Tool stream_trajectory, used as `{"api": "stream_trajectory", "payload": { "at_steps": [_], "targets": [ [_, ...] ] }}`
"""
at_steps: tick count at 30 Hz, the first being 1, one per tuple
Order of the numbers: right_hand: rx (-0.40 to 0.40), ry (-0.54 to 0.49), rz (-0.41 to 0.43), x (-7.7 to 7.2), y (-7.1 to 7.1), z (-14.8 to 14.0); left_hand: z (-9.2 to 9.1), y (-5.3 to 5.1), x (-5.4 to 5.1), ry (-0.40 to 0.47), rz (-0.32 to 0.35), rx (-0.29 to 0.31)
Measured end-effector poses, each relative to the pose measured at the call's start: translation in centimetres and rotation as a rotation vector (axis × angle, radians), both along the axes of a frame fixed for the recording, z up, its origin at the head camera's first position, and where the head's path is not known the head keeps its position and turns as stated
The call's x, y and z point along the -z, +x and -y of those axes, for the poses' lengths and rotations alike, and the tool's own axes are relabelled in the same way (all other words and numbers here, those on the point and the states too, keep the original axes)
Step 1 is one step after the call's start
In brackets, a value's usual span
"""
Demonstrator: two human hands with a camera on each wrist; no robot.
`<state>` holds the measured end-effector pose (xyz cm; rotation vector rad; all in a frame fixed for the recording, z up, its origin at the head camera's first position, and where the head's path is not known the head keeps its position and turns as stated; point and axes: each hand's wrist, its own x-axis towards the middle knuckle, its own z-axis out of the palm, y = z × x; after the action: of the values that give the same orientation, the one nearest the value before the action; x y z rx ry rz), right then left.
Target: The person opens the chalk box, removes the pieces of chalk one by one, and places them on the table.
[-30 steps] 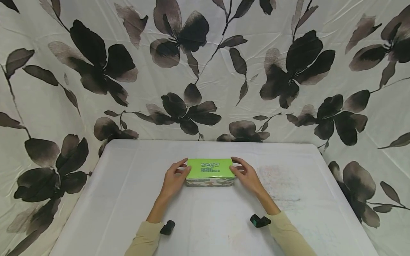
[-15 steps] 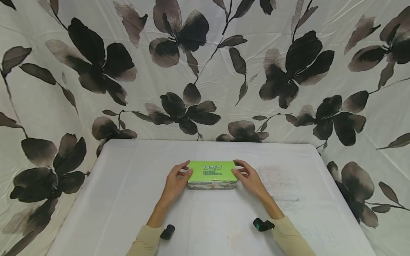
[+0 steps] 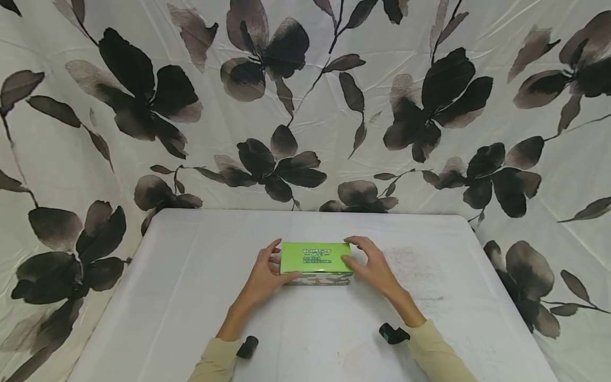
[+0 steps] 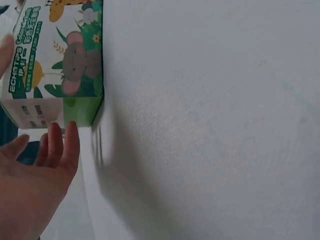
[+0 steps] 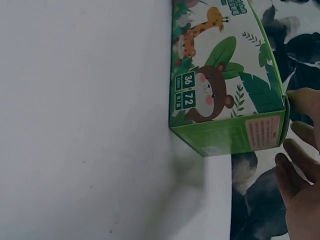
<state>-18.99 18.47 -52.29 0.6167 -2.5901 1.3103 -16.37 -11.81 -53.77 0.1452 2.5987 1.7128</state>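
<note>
A closed box with a bright green top [image 3: 315, 257] lies between both hands at the table's middle. My left hand [image 3: 261, 278] holds its left end, thumb along the front top edge, index finger by the back corner. My right hand [image 3: 376, 270] grips the right end, thumb on the top, index finger at the back corner. In the left wrist view the box [image 4: 77, 57] shows printed animals, and the left hand's [image 4: 30, 192] lower fingers are slightly bent beside its end. The right wrist view shows the box's [image 5: 220, 85] bear side and the right hand [image 5: 305, 200] at its end.
The box is over a white-covered table [image 3: 191, 254] with faint coloured smudges right of it. Behind the table hangs a white cloth [image 3: 334, 148] with dark flowers. Dark wrist cameras, left [image 3: 247, 347] and right [image 3: 393, 333], sit at the sleeves.
The box has shifted slightly toward the near side and right in the head view. The left thumb has moved from the left edge onto the front top edge; the right thumb lies further over the top.
</note>
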Motion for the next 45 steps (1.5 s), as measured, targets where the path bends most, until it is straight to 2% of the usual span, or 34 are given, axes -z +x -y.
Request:
{"api": "stream_trajectory", "payload": {
  "at_steps": [5, 9, 14, 26, 30, 33, 36, 42, 45],
  "targets": [
    [-0.126, 0.071, -0.042, -1.0, -0.2, 1.2, 0.2, -0.1, 0.1, -0.017, 0.025, 0.050],
    [-0.230, 0.152, -0.009, -1.6, -0.4, 2.3, 0.3, -0.2, 0.4, -0.025, 0.050, 0.054],
    [-0.281, 0.234, 0.011, -2.5, -0.6, 3.0, 0.5, -0.4, 0.6, -0.017, 0.072, 0.055],
    [-0.318, 0.498, -0.232, -3.4, -1.7, 3.7, 0.9, -0.5, 1.1, -0.005, 0.064, 0.056],
    [-0.354, 0.540, -0.288, -3.6, -2.2, 3.5, 0.8, -0.6, 1.2, -0.011, 0.064, 0.061],
    [-0.394, 0.545, -0.255, -4.1, -2.5, 3.7, 1.1, -0.7, 1.3, -0.011, 0.057, 0.069],
    [-0.421, 0.537, -0.180, -4.7, -2.9, 3.9, 1.3, -0.8, 1.3, -0.009, 0.050, 0.078],
    [-0.445, 0.448, -0.024, -6.0, -3.6, 4.0, 1.6, -1.0, 1.2, 0.002, 0.045, 0.091],
    [-0.453, 0.405, 0.022, -6.2, -3.9, 3.8, 1.6, -1.1, 1.2, 0.012, 0.040, 0.106]
  ]
}}
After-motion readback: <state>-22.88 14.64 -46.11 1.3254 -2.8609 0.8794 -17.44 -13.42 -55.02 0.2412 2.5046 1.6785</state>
